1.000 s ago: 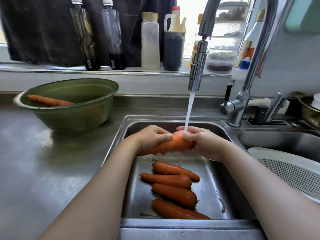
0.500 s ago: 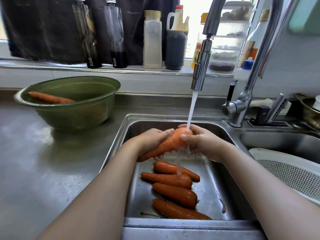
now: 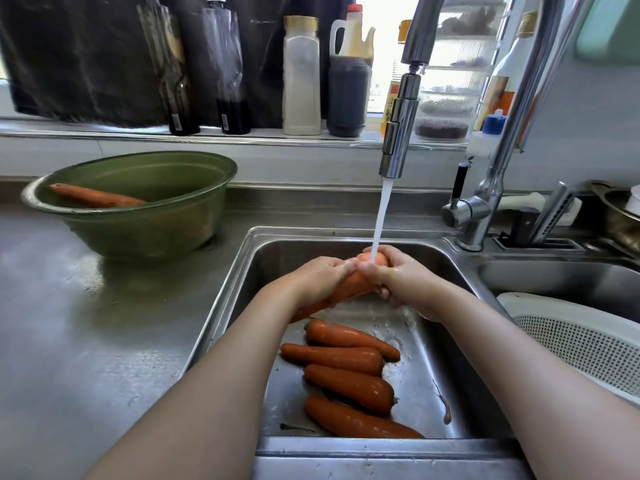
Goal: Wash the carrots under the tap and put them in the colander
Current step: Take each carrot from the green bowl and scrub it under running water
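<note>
Both hands hold one carrot (image 3: 349,287) under the running tap (image 3: 398,133), over the steel sink (image 3: 242,271). My left hand (image 3: 318,275) grips its middle and my right hand (image 3: 401,275) wraps its thick end, where the water stream lands. The carrot tilts, thick end up and to the right. Several more carrots (image 3: 343,375) lie on the sink floor below. Another carrot (image 3: 93,195) rests in the green bowl (image 3: 138,230) at the left. The white colander (image 3: 581,341) sits at the right edge, showing no carrots.
Bottles (image 3: 301,74) line the window ledge behind the sink. The tap's lever and base (image 3: 474,213) stand at the right rear, with a metal pot (image 3: 616,216) beyond. A wet steel counter (image 3: 86,341) stretches to the left of the sink.
The carrot's thick end has tipped upward under the stream, and both hands have shifted their grip along it. The other carrots have not moved.
</note>
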Motion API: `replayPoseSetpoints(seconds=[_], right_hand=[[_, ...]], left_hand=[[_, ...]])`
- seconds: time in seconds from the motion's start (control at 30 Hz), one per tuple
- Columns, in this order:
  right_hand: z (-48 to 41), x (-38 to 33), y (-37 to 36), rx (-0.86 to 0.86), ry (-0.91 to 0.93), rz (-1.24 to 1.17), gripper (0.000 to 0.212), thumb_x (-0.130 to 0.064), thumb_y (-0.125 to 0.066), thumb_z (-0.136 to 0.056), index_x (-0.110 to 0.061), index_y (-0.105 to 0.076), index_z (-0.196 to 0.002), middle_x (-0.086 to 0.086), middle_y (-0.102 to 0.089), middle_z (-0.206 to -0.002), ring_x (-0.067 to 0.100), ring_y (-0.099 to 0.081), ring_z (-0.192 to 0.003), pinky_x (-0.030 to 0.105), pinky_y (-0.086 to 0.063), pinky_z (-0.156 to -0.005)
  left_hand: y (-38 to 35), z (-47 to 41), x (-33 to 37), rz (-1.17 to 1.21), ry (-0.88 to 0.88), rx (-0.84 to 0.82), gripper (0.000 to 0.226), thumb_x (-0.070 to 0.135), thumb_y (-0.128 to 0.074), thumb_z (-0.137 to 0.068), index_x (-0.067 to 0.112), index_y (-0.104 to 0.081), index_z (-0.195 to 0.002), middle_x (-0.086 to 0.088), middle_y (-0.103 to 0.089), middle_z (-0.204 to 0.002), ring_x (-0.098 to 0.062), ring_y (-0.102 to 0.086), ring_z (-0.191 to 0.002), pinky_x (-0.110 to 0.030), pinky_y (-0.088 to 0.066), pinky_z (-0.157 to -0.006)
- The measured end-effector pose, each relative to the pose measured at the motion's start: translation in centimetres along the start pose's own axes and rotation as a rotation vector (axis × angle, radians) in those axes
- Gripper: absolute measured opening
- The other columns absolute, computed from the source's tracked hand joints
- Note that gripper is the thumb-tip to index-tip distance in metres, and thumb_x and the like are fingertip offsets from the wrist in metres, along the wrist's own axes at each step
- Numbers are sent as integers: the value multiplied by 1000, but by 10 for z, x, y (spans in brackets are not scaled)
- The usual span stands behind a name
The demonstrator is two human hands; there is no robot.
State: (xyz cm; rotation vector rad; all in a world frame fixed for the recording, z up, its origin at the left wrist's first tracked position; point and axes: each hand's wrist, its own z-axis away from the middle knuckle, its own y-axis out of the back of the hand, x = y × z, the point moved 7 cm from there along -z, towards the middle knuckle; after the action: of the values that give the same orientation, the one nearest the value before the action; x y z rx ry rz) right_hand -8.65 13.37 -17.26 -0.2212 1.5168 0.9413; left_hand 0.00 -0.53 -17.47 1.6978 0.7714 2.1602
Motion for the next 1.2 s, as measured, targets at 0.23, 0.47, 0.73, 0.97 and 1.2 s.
replayPoseSetpoints(seconds=[0.23, 0.47, 0.73, 0.97, 1.2], right_hand=[[-2, -20, 4, 281, 116, 39, 42, -49, -39, -106, -20, -70, -103, 4, -73, -97, 26, -69, -92, 40, -58, -77], [10, -17, -2, 25, 32, -24, 26, -38, -52, -106, -29, -62, -128, 0, -65, -94, 13, -58, -66, 23, -45, -49], [7, -24, 2, 255, 86, -140, 32, -43, -50, -107, -24, -74, -99, 3, -75, -97, 23, -71, -90, 31, -57, -68], [6, -10, 3, 54, -16, -140, 33, -41, -42, -111, -25, -66, -127, 16, -74, -92, 18, -63, -53, 26, -46, -42], [12, -15, -8, -55, 107, 13, 37, -42, -63, -100, -37, -54, -135, -2, -64, -120, 14, -67, -101, 27, -56, -80]], left_hand=[[-11, 3, -2, 215, 87, -130, 46, 51, -42, -108, 14, -68, -119, -14, -78, -99, -29, -76, -94, -46, -59, -97], [-12, 7, -11, 318, 142, -192, 55, 56, -47, -104, 9, -65, -127, -14, -77, -111, -31, -75, -103, -50, -56, -102], [-13, 15, -2, 373, 146, -249, 55, 55, -47, -105, 10, -61, -132, -15, -75, -115, -29, -75, -104, -42, -60, -95], [-4, 12, -2, 219, 23, -233, 42, 42, -71, -95, 20, -66, -130, -10, -74, -115, -26, -74, -106, -41, -61, -95], [0, 23, 4, 338, -17, -251, 36, 31, -60, -104, 14, -64, -135, -14, -74, -119, -26, -75, -106, -38, -62, -88]])
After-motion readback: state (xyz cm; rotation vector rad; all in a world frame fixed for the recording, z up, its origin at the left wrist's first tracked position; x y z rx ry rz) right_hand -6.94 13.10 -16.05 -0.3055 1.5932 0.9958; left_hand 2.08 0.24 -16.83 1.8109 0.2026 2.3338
